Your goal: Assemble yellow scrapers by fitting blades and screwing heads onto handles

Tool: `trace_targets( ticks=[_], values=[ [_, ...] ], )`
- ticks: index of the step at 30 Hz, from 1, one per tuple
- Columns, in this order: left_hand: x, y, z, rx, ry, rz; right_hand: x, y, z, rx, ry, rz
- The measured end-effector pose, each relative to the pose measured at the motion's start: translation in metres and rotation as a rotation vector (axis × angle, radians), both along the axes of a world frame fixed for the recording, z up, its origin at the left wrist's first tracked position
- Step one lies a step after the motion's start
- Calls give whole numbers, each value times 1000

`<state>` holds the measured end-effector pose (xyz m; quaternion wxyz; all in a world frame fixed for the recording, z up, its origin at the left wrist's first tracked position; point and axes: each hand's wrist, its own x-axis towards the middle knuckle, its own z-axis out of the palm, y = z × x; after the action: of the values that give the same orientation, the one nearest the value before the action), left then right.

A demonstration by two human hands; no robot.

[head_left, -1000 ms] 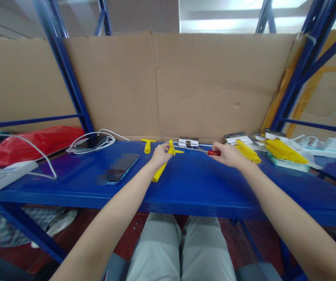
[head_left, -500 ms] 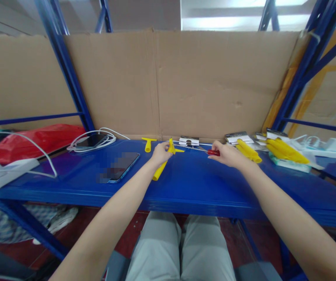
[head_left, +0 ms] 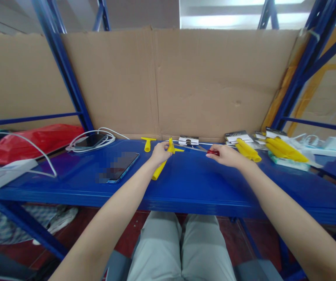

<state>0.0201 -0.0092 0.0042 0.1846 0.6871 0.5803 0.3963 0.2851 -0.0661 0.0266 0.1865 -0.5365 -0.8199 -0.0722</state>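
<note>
The left hand point(head_left: 159, 153) is closed around a yellow piece point(head_left: 170, 145), its fingers pinching it above the blue bench point(head_left: 197, 183). The right hand point(head_left: 226, 155) grips the red handle of a screwdriver point(head_left: 213, 152), whose thin metal shaft runs leftward toward the yellow piece; whether the tip touches it cannot be told. A yellow tube point(head_left: 158, 172) slants out below the left hand, on the near side of the yellow piece, and it is unclear whether the two are joined. Left of the yellow piece and a little farther back lies a yellow T-shaped tool point(head_left: 147, 145). Behind and to the right of the yellow piece, by the cardboard panel point(head_left: 215, 86), sits a black-and-white packet point(head_left: 188, 140). To the left of the yellow piece, a phone point(head_left: 124, 166) lies flat, with a coiled white cable point(head_left: 106, 141) beyond it, and a red bag point(head_left: 39, 142) and a white power strip point(head_left: 12, 175) farther out. Well to the right of the yellow piece, past the screwdriver, are a yellow bundle point(head_left: 247, 151) near the right wrist and a second bundle point(head_left: 286, 150) resting on a pale green-and-white pack point(head_left: 291, 163).
</note>
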Motion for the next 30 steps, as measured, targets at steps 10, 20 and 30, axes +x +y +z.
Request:
trace_targets(
  ticks=[10, 20, 30],
  values=[
    [0, -4, 3, 9, 22, -27, 1, 2, -2, 56, -56, -56],
    [1, -5, 4, 6, 21, 0, 1, 3, -2, 20, 21, -22],
    [0, -6, 4, 28, 56, -15, 2, 2, 0, 70, 0, -76]
  ],
)
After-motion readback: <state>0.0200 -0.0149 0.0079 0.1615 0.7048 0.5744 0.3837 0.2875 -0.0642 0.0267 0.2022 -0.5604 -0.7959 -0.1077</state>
